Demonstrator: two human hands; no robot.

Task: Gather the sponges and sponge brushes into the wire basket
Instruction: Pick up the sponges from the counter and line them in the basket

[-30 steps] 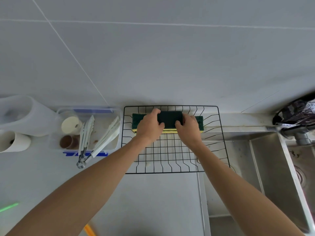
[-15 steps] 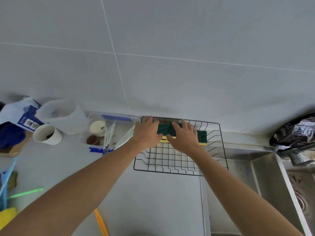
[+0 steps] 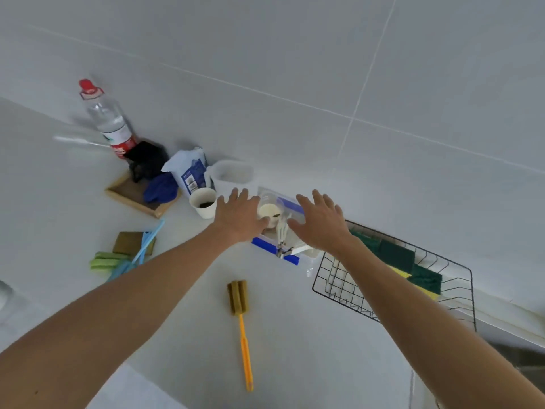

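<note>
My left hand [image 3: 240,216] is stretched out flat with its fingers straight and slightly spread, holding nothing, and my right hand [image 3: 320,221] beside it is spread just as loosely and also carries nothing. Both hang over the clear plastic tub with blue edges [image 3: 277,249], where a small cream cup [image 3: 269,212] and white utensils [image 3: 283,234] show in the gap between my palms. To the right of my right hand, behind my right forearm, sits the black wire basket [image 3: 398,293], and in its far side lie the dark green and yellow scouring sponges [image 3: 410,267], packed close in a row along the back wall. Nearer to me than my left hand, between my two forearms, the brush with a brownish sponge head and orange plastic handle [image 3: 240,317] lies flat on the white counter [image 3: 182,335], well apart from the basket. Off to the left of my left hand lie an olive-brown square sponge [image 3: 129,243], a light blue long-handled brush [image 3: 141,252] laid across it, and some green sponge strips [image 3: 104,260] just under them; the picture is smeared there, so I cannot tell whether the green pieces belong to the blue brush. Just left of my left fingers stands a white paper cup [image 3: 203,205], and beyond it a white and blue pouch [image 3: 188,169], a wooden tray [image 3: 132,196] and a clear bottle with a red cap [image 3: 106,119].
</note>
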